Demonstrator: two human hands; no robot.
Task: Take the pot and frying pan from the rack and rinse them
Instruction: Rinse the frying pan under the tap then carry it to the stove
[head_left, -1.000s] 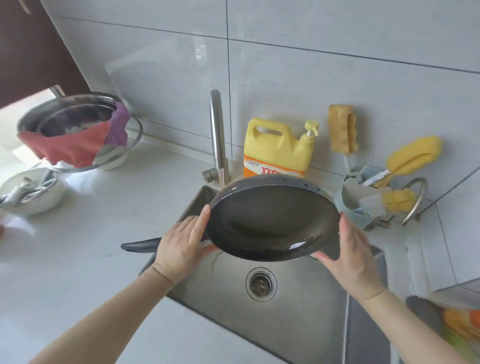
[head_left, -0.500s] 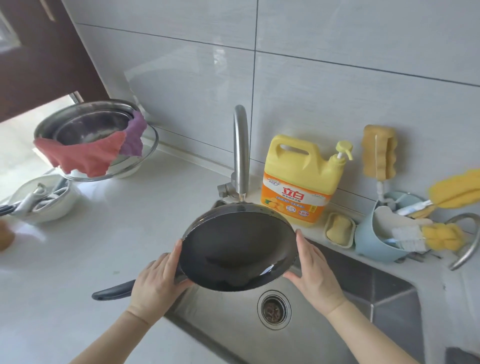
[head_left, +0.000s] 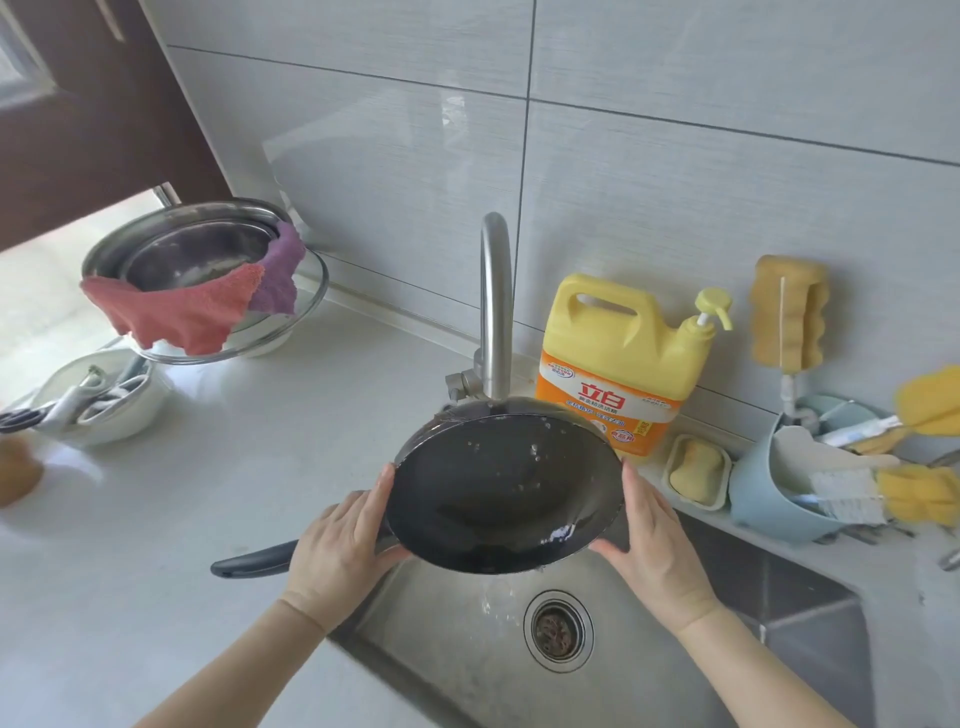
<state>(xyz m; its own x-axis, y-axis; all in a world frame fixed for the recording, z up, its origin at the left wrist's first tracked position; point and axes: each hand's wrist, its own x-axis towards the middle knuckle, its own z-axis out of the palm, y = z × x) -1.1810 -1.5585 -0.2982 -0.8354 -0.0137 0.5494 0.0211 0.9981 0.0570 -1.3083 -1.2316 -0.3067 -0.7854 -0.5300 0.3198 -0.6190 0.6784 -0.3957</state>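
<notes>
I hold the black frying pan tilted over the steel sink, its inside facing me and its dark handle pointing left. My left hand grips the pan's left rim near the handle. My right hand presses the right rim. Water droplets sit in the pan and water runs off its lower edge toward the drain. The faucet arches right above the pan's far rim. A steel pot stands on the counter at the left.
Red and purple cloths hang over the steel pot. A white bowl of utensils sits at far left. Behind the sink stand a yellow detergent jug, a soap dish and a blue caddy with sponges and brushes.
The pan has tipped further toward me under the faucet, and water now splashes in it and drips into the sink. Both hands keep their hold on the rim.
</notes>
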